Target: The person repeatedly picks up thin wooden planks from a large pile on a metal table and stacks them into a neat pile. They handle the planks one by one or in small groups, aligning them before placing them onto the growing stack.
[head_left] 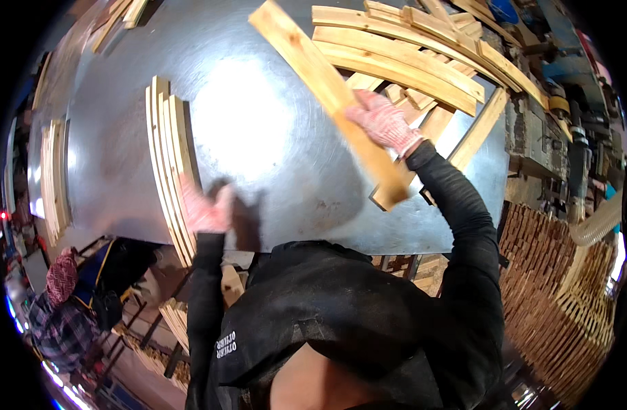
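A long pale wooden board (320, 83) is tilted across the middle of the metal table (279, 198), its near end smeared by motion. My right hand (384, 123), in a pinkish knit glove, grips it near its middle, from the right side. My gloved left hand (207, 208) is open, thumb apart from the fingers, beside the near part of a row of narrow wooden slats (169, 154). Its fingers seem to rest against the outer slat, though the contact is partly hidden.
A loose heap of boards (402, 58) lies crisscrossed at the table's far right. Another bundle of slats (54, 181) sits at the left. A person in a plaid shirt (64, 328) is at lower left. Stacked wood (552, 294) and machinery (542, 143) stand on the right.
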`<state>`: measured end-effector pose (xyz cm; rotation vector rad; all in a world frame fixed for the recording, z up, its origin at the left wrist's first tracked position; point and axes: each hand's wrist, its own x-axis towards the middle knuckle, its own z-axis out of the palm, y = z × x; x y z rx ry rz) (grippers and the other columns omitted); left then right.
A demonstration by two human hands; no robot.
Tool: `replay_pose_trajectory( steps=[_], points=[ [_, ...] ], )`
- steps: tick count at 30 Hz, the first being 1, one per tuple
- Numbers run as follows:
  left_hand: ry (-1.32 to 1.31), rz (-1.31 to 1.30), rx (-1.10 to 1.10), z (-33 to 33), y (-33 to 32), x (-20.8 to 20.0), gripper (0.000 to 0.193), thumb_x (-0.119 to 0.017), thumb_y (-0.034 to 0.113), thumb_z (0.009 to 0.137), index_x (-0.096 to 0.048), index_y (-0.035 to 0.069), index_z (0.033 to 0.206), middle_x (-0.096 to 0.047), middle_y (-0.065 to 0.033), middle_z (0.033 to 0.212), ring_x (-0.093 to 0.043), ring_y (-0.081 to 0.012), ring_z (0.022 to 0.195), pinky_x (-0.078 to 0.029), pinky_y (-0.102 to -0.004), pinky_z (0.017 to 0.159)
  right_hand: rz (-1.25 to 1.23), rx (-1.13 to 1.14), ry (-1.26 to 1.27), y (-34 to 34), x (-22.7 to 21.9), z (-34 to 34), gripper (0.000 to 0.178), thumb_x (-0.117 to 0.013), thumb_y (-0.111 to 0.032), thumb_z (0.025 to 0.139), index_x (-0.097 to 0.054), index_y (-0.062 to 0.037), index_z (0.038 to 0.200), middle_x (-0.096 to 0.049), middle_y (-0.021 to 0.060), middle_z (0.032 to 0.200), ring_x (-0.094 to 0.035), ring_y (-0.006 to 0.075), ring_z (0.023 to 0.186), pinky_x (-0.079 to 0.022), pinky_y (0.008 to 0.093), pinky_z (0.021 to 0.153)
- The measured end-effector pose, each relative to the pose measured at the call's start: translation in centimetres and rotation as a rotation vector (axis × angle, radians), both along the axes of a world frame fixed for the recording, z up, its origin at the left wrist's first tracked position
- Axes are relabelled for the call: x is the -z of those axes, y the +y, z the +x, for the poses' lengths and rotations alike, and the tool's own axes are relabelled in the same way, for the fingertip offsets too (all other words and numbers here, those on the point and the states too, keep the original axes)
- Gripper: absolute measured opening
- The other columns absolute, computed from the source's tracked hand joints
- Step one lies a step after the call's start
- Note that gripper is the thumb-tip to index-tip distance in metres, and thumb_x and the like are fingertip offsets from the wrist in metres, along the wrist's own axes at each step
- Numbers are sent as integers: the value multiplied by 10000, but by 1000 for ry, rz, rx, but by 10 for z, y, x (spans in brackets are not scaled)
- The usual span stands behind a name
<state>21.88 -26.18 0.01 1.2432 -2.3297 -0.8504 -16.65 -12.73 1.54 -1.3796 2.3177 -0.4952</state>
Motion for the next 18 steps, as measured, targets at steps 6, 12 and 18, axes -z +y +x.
replay_pose_trajectory(
  steps=[6,12,18],
  points=[
    [982,1865,19,-131,58,14,482,-676,115,830,-459,34,1253,-609,-194,1033,-649,-315,851,-577,-450,749,-252,-169,373,-22,8,-46,846,-699,-520,804,-428,-12,1423,-492,216,1404,-461,346,1315,-355,392,1099],
    [769,1677,65,-123,46,36,443,-687,172,843,-504,4,1209,-637,-171,965,-656,-295,837,-571,-439,785,292,-164,647,14,37,-151,566,-582,-371,896,-470,-81,1370,-640,194,1165,-642,342,1008,-530,462,843],
    [830,1602,-40,-137,61,53,687,-729,579,782,-563,9,1128,-645,-162,944,-649,-283,831,-566,-429,782,2,-164,84,-6,-4,-76,402,-456,-343,1003,-569,-71,1278,-637,169,1210,-594,281,1154,-497,373,942]
  ],
)
